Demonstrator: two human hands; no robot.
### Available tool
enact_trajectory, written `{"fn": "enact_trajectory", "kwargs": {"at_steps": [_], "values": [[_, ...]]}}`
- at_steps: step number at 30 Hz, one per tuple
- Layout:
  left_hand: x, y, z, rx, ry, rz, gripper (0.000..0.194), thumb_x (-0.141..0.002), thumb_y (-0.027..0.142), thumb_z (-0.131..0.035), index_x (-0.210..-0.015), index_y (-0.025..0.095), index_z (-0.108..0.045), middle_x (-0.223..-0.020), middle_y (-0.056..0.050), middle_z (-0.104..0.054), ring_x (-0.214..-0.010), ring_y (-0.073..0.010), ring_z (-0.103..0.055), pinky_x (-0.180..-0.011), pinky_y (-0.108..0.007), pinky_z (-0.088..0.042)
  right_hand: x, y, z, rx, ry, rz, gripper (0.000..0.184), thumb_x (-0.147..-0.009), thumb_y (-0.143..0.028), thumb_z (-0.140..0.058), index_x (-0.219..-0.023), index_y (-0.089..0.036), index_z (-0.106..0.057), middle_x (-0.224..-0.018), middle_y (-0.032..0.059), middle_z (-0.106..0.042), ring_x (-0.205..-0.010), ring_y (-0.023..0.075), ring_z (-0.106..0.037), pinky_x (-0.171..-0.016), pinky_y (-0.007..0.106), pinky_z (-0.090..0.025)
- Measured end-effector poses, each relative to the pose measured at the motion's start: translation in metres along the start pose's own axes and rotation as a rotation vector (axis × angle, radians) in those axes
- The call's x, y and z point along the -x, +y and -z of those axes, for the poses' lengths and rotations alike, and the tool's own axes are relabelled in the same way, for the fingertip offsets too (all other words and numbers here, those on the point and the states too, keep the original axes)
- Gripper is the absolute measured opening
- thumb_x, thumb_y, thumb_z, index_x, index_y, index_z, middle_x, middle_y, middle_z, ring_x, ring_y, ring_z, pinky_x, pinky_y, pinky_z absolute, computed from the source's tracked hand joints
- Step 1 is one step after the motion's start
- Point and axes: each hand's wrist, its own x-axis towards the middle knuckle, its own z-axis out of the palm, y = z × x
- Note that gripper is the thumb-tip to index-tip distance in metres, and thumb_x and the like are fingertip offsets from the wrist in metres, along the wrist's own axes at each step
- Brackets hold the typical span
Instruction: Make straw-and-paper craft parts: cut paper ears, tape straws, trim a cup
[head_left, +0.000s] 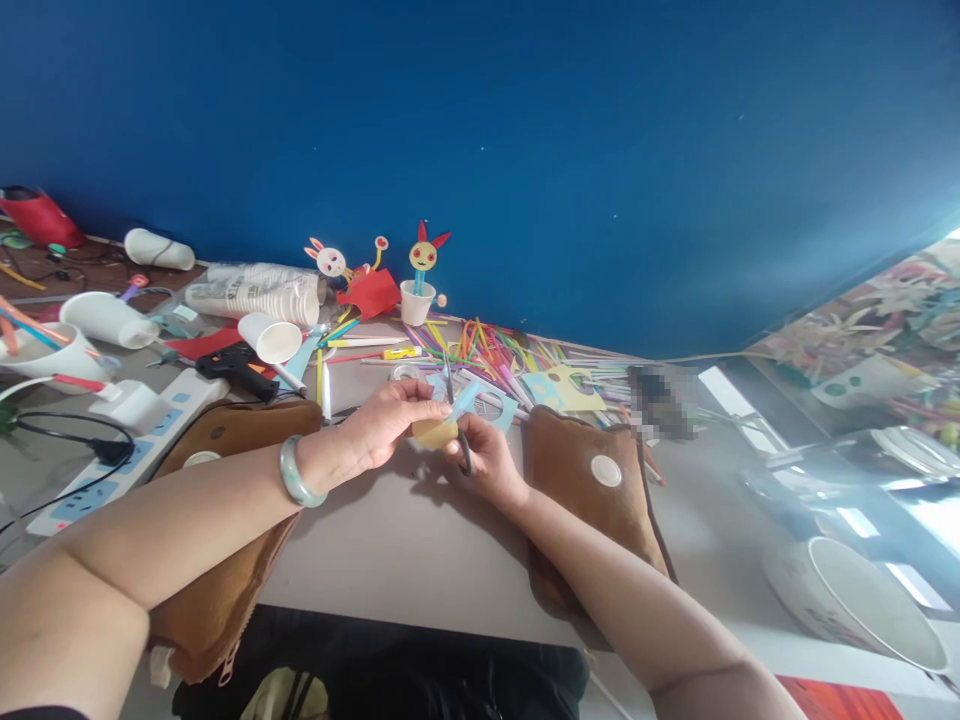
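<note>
My left hand (386, 420), with a green bangle (296, 475) on its wrist, pinches a small yellow paper piece (435, 433) over the grey table (397, 540). My right hand (487, 460) grips black-handled scissors (455, 415), fingers through the loops, blades pointing up against the yellow piece. A light blue paper cutout (480, 400) lies just behind both hands. Each forearm rests on a brown pouch: one on the left (225, 440) and one on the right (600, 480).
Colored straws and sticks (487, 350) litter the table behind the hands. Paper-cup figures (418, 290), stacked white cups (255, 295), a black glue gun (236, 365) and a power strip (112, 460) sit at left. A white bowl (855, 600) stands at right. A blue wall rises behind.
</note>
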Motion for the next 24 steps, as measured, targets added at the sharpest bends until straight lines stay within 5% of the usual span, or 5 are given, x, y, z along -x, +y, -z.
{"fn": "enact_trajectory", "kwargs": {"at_steps": [24], "values": [[-0.0002, 0.0006, -0.0011, 0.003, -0.016, 0.004, 0.027, -0.056, 0.027, -0.088, -0.07, 0.017, -0.067, -0.068, 0.001, -0.068, -0.066, -0.0139, -0.06, -0.066, -0.029, -0.043, -0.0003, -0.0002, -0.0003, 0.006, 0.007, 0.008, 0.053, -0.065, -0.062, -0.08, -0.067, -0.02, -0.048, -0.055, -0.0048, -0.05, -0.051, 0.0081, -0.038, -0.049, 0.023, -0.031]]}}
